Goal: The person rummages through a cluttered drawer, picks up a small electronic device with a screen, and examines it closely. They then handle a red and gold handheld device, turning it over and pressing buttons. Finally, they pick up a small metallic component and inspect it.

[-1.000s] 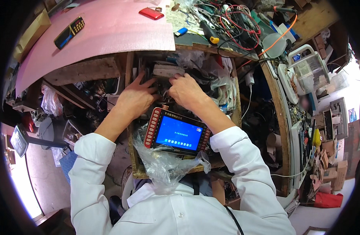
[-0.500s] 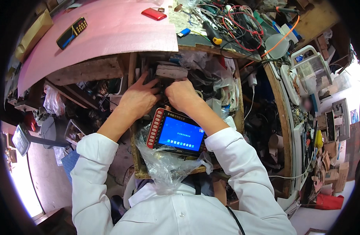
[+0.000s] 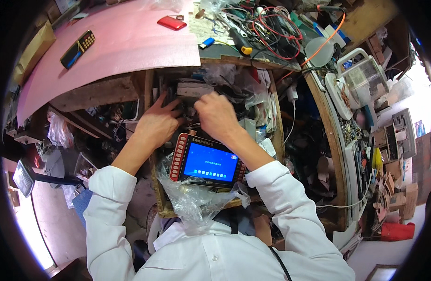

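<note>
My left hand (image 3: 158,121) reaches into the open wooden drawer (image 3: 158,195), fingers spread among dark clutter. My right hand (image 3: 218,116) is beside it with fingers curled inward; what they grip, if anything, is hidden. A pale block (image 3: 194,89) lies just beyond both hands. Below them rests a red-and-black screen device (image 3: 211,161), its blue display lit, partly on a crumpled clear plastic bag (image 3: 192,203). Plastic wrappers and papers fill the drawer's right side.
Above, a pink sheet (image 3: 117,42) holds a black keypad device (image 3: 77,49) and red slim item (image 3: 171,23). Tangled cables (image 3: 283,37), a screwdriver (image 3: 240,43) and a blue stick (image 3: 207,43) are on the bench. Cluttered shelving (image 3: 360,84) stands at right.
My right hand has drawn slightly back toward me and its fingers are more curled. My left hand stays spread in about the same spot. The view has shifted slightly.
</note>
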Demonstrator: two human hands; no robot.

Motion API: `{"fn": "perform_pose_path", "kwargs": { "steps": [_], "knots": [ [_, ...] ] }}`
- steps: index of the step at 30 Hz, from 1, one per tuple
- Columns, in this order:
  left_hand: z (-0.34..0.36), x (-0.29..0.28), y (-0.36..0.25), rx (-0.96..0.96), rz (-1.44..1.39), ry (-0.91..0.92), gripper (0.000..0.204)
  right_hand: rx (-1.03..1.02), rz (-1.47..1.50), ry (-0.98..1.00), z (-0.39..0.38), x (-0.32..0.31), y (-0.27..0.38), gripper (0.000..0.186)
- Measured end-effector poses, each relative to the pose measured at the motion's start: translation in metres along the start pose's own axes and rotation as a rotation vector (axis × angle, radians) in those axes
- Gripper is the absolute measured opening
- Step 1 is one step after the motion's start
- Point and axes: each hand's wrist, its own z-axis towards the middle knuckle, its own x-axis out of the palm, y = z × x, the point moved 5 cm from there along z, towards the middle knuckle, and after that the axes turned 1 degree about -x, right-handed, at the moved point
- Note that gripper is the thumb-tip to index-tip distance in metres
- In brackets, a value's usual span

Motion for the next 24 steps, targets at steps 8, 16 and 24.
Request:
{"fn": "perform_pose_path", "kwargs": {
  "steps": [8, 16, 24],
  "knots": [
    [0.004, -0.001, -0.002, -0.014, 0.019, 0.073, 0.037, 0.261, -0.159, -0.126, -0.025, -0.048, -0.079, 0.02],
    [0.0, 0.002, -0.001, -0.03, 0.043, 0.113, 0.034, 0.351, 0.336, -0.252, -0.013, -0.059, -0.062, 0.014],
    [0.003, 0.003, -0.001, -0.021, 0.071, 0.109, 0.029, 0.018, 0.113, -0.157, 0.006, 0.005, 0.003, 0.029]
  ]
}}
